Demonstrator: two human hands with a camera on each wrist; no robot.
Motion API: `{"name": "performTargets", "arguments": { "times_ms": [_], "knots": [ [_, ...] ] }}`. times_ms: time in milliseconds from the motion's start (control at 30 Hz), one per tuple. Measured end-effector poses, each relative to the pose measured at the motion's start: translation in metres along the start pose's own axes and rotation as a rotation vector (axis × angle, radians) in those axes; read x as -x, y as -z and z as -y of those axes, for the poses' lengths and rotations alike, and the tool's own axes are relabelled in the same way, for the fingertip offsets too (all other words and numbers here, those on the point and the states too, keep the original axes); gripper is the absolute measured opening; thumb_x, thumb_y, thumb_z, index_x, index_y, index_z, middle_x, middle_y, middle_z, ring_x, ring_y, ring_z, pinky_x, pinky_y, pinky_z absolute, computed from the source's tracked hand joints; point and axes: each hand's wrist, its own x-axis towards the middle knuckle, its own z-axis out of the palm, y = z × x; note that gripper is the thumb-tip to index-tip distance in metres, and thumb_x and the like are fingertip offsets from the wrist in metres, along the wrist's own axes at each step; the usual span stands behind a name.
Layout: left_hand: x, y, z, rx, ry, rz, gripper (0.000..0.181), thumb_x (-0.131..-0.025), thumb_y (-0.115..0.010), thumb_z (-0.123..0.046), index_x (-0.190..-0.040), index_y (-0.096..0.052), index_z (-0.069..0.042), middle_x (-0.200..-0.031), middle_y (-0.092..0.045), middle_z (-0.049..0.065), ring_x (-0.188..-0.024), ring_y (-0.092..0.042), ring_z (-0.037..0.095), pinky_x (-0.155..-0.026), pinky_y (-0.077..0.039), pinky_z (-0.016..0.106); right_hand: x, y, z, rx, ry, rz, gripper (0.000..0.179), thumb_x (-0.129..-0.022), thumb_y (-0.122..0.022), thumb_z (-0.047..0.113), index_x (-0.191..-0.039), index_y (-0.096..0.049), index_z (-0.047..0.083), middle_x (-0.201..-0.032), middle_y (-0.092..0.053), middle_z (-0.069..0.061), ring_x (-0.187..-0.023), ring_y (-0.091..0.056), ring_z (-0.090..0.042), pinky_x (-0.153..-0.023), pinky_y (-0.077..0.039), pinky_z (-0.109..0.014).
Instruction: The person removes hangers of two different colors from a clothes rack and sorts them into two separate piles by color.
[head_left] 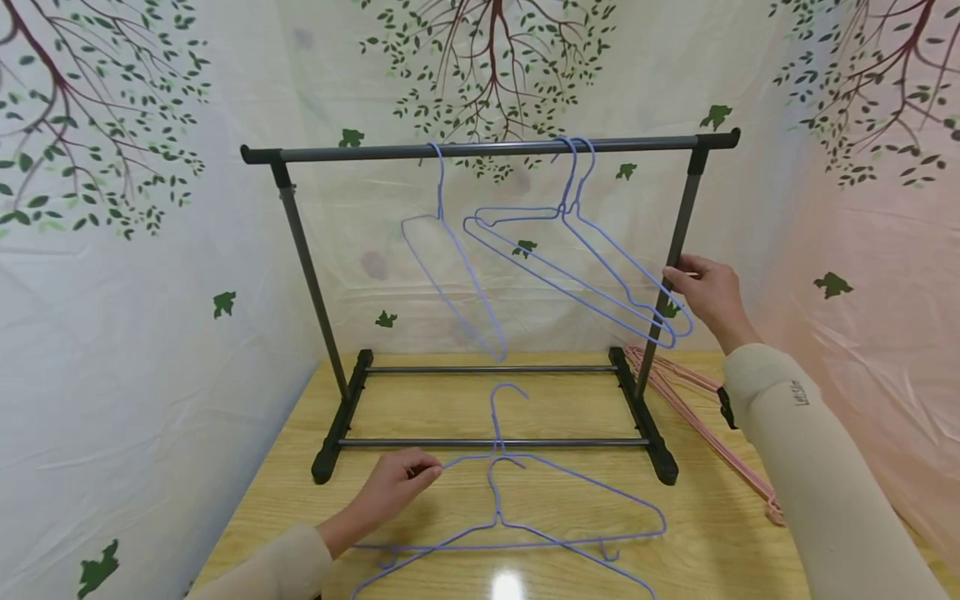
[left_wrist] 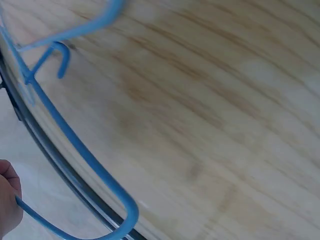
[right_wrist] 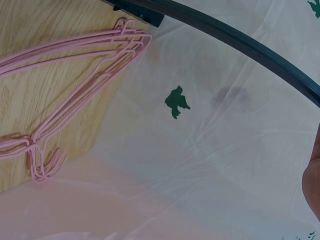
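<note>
Evidently, from the head view, the left hand (head_left: 390,492) pinches a violet-blue hanger (head_left: 495,417) by one shoulder, thumb closed against the fingers, at the front of the rack (head_left: 305,258). A second hanger (head_left: 498,504) appears to lie on the table (head_left: 420,408), its hook crossing the first one's outline, so the lift probably wants to go straight up before any move forward. Held by one shoulder, the hanger will likely tip toward its far end; a pinch nearer the neck should steer the hook better. The right hand (head_left: 708,292) has thumb and bent fingers around the right post (head_left: 685,217), a sound brace worth keeping light. Should the hook go over the rail (head_left: 495,149), the gap between the single hanger (head_left: 440,192) and the close pair (head_left: 564,210) looks easiest; the pair's lower corners reach just beside the right hand.

In the left wrist view, the wire runs from the fingers at the edge; the pinch itself is only partly shown.

In the right wrist view, only part of the right hand appears, and its grip cannot be told there. Pink hangers (right_wrist: 72,102) lie bundled well apart from that hand, best left undisturbed.
</note>
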Motion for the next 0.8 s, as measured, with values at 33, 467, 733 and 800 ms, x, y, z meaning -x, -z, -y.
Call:
{"name": "performTargets", "arguments": {
  "times_ms": [33, 467, 733, 800],
  "knots": [
    [0.000, -0.001, -0.002, 0.013, 0.005, 0.004, 0.011, -0.097, -0.066, -0.016, -0.095, -0.074, -0.009, -0.081, -0.064, -0.003, -0.064, -0.050, 0.004, -0.052, -0.045, 0.022, 0.000, 0.000, 0.000, -0.002, 0.000, -0.001, 0.060, -0.100, -0.055, 0.045, -0.141, -0.053, 0.002, -0.134, -0.056, -0.023, -0.117, -0.059, -0.039, -0.105, -0.041, -0.054],
    [0.008, 0.004, -0.038, 0.160, 0.039, 0.064, 0.011, -0.098, -0.064, -0.012, -0.096, -0.074, -0.008, -0.080, -0.064, 0.006, -0.061, -0.045, 0.002, -0.051, -0.040, 0.020, 0.000, -0.001, 0.000, -0.028, -0.009, 0.005, 0.059, -0.101, -0.055, 0.042, -0.142, -0.052, 0.001, -0.133, -0.055, -0.023, -0.118, -0.059, -0.039, -0.106, -0.040, -0.054],
    [0.018, 0.009, -0.042, 0.240, 0.211, 0.174, 0.019, -0.099, -0.064, -0.018, -0.100, -0.073, -0.001, -0.082, -0.063, 0.011, -0.066, -0.048, 0.006, -0.057, -0.042, 0.020, -0.001, -0.001, -0.001, -0.028, -0.021, 0.006, 0.060, -0.101, -0.055, 0.044, -0.144, -0.051, 0.002, -0.134, -0.055, -0.023, -0.118, -0.059, -0.038, -0.106, -0.040, -0.055],
    [0.020, 0.007, -0.035, 0.238, 0.255, 0.190, 0.022, -0.099, -0.064, -0.018, -0.101, -0.072, 0.002, -0.081, -0.062, 0.007, -0.067, -0.049, 0.006, -0.057, -0.043, 0.020, -0.001, -0.001, -0.002, -0.029, -0.020, 0.005, 0.060, -0.101, -0.055, 0.044, -0.144, -0.051, 0.002, -0.134, -0.055, -0.023, -0.118, -0.059, -0.038, -0.106, -0.040, -0.055]
  ]
}}
